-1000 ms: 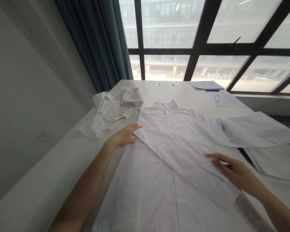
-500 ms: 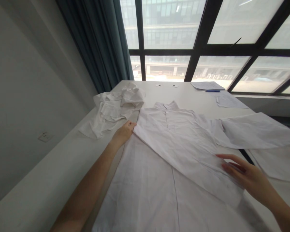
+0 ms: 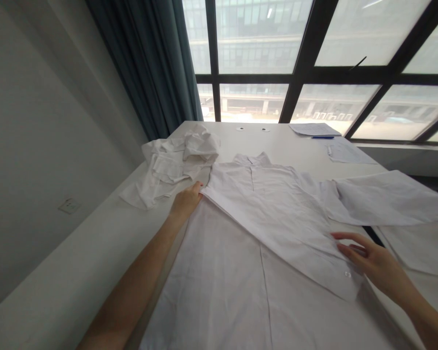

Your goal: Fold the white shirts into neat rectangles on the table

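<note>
A white coat [image 3: 233,272] with a stand collar and a front placket lies spread on the table. Its left-side sleeve [image 3: 277,233] is folded slantwise across the front, the buttoned cuff ending toward the lower right. At the shoulder end of that fold, my left hand [image 3: 187,200] pinches the cloth edge. My right hand [image 3: 370,260] is beside the cuff, fingers parted, fingertips at the coat's right side; whether they touch the cloth is hard to tell. The other sleeve [image 3: 390,197] stretches out to the right.
Crumpled white cloth [image 3: 175,163] lies left of the collar on the white table [image 3: 222,130]. Papers [image 3: 314,129] and a blue pen [image 3: 322,137] are at the far right. Beyond stand a dark curtain [image 3: 146,58] and windows; a wall runs along the left.
My right hand has shifted slightly right, away from the folded sleeve's lower end. The cuff now lies flatter, its buttons showing. My left hand stays at the shoulder.
</note>
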Available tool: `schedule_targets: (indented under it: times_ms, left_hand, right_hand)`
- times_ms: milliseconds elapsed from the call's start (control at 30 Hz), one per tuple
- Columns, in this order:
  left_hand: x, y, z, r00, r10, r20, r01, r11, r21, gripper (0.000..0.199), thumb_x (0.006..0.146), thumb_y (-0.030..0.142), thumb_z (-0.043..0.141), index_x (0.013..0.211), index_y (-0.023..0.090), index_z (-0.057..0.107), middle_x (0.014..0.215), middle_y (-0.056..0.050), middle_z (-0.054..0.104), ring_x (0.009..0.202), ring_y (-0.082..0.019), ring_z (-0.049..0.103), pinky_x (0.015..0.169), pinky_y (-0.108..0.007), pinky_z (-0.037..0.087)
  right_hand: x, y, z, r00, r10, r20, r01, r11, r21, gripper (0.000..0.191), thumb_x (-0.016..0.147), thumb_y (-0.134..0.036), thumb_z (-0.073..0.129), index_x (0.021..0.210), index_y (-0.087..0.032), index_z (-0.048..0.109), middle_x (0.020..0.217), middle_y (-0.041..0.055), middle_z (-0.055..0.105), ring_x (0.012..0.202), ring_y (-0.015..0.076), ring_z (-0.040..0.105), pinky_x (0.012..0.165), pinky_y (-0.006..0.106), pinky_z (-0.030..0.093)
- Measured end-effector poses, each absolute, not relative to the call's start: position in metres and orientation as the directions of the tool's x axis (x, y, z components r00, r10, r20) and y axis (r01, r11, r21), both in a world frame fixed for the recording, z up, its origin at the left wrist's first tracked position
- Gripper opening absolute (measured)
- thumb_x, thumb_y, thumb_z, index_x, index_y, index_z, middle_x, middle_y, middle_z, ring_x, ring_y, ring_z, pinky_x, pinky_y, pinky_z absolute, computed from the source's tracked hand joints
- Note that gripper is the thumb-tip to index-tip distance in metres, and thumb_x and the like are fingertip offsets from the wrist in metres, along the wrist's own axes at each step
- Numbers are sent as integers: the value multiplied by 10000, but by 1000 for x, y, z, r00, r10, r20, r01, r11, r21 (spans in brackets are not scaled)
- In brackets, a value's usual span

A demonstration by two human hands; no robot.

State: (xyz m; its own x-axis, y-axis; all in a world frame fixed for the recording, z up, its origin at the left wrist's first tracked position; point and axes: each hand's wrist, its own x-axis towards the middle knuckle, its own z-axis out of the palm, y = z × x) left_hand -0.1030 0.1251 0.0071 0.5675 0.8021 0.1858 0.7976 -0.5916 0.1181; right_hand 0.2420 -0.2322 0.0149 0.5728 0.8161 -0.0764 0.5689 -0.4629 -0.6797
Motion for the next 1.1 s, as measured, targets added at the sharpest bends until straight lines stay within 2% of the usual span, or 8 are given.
schedule_targets:
  times_ms: [133, 267, 367, 467, 567, 767, 967, 1100]
  left_hand:
    - [-106, 128, 12, 532, 818, 218, 818, -563, 118, 299, 941, 207, 394, 1199, 207, 545, 1011, -93, 700, 924, -268, 675, 774, -343, 492]
    - [-110, 133, 11, 561, 809, 177, 771, -588, 244, 334, 918, 148, 378, 1187, 245, 550, 1129, -61, 671, 987, -227, 651, 820, -316, 494]
    - [-112, 136, 6, 606, 780, 160, 739, -625, 250, 453, 864, 57, 366, 1219, 276, 544, 1236, -35, 614, 1119, -209, 585, 906, -321, 481]
    - [-113, 139, 2, 663, 730, 169, 691, -683, 239, 532, 816, 12, 373, 1251, 260, 553, 1246, -45, 591, 1191, -200, 529, 998, -331, 445]
    - [-112, 141, -1, 679, 706, 200, 662, -707, 248, 474, 845, 68, 420, 1269, 232, 557, 1237, -64, 597, 1182, -212, 530, 1033, -344, 428]
    - [-112, 140, -5, 660, 706, 254, 681, -706, 192, 426, 863, 79, 427, 1242, 215, 567, 1197, -59, 642, 1130, -225, 559, 1007, -346, 433]
    - [-113, 138, -6, 669, 685, 289, 696, -713, 80, 382, 875, 106, 455, 1220, 201, 587, 1094, -83, 679, 1039, -268, 585, 929, -388, 439]
    - [-115, 138, -6, 643, 687, 338, 720, -693, 40, 313, 887, 148, 486, 1167, 200, 617, 973, -95, 689, 968, -284, 607, 869, -399, 433]
  right_hand:
    - [239, -232, 22, 590, 801, -99, 537, -482, -693, 556, 757, -664, 585, 1074, -217, 679, 571, 13, 626, 438, 146, 491, 408, 258, 390]
    - [237, -230, 13, 526, 837, -149, 525, -457, -717, 508, 692, -659, 624, 952, -231, 710, 886, 75, 718, 535, 176, 601, 426, 282, 470]
    - [244, -227, 4, 483, 854, -195, 576, -477, -664, 469, 714, -620, 589, 948, -232, 708, 893, 84, 709, 521, 194, 610, 427, 319, 497]
    - [251, -210, 9, 422, 905, -57, 781, -395, -483, 375, 787, -526, 522, 915, -224, 704, 862, 99, 711, 597, 232, 642, 599, 391, 539]
    - [245, -170, 27, 271, 959, 76, 909, -230, -349, 352, 863, -438, 458, 980, -206, 695, 1010, 131, 700, 852, 286, 669, 819, 456, 507]
    - [197, -32, 45, -125, 985, 122, 860, 169, -482, 259, 896, -279, 502, 1095, -231, 662, 1156, 98, 652, 1038, 240, 609, 942, 411, 448]
    - [149, 89, 16, -41, 990, 137, 804, 114, -583, 343, 913, -160, 465, 1221, -169, 615, 1267, 116, 605, 1112, 211, 558, 964, 360, 421]
    - [128, 130, -2, 12, 995, 95, 799, 47, -599, 351, 909, -198, 506, 1241, -224, 618, 1277, 74, 616, 1101, 213, 554, 973, 381, 409]
